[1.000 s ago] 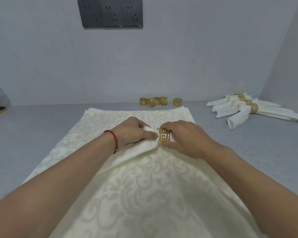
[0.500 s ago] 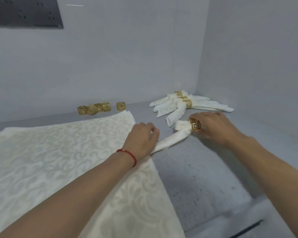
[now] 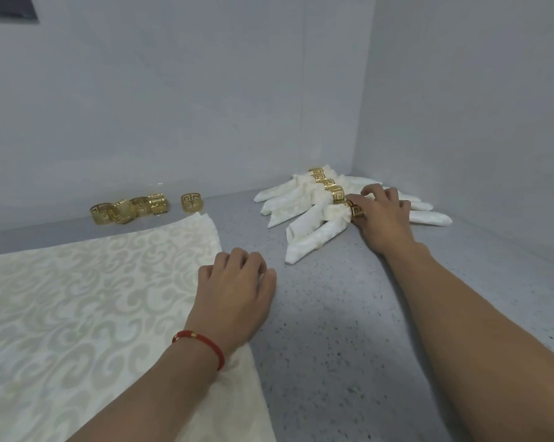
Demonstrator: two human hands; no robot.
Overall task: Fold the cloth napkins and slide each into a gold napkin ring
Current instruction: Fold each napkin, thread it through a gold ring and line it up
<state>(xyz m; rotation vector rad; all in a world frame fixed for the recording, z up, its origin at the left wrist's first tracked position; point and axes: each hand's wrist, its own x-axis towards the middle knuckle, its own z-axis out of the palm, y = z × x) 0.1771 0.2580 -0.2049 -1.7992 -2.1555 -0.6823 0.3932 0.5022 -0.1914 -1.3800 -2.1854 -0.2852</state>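
Over in the far right corner the finished pile [image 3: 304,199] is growing: several rolled napkins, each cinched in a gold ring, fanned out side by side on the grey counter [image 3: 333,330]. The right hand [image 3: 382,218] is at the nearest one, the ringed napkin [image 3: 317,232] on the front of the fan, with its fingertips laid over the gold ring [image 3: 353,209]; whether they pinch it or merely rest on it I cannot tell, since the fingers cover the far side. The left hand [image 3: 234,293] sits loosely curled at the right edge of the flat napkins [image 3: 93,298], holding nothing that I can see. So the job looks partly done (four or five bundles by my count, though they overlap too much to be sure), and there is more to come: the patterned cloth spread on the left is unfolded, and five loose rings [image 3: 129,208] wait in a cluster by the back wall, one standing a little apart from the rest. As for room, the pile is hemmed in by two walls meeting just behind it, so any further bundles will probably have to be laid toward the front. Between the cloth's right edge and the fan lies a broad bare strip of counter, ample for both arms to swing through.
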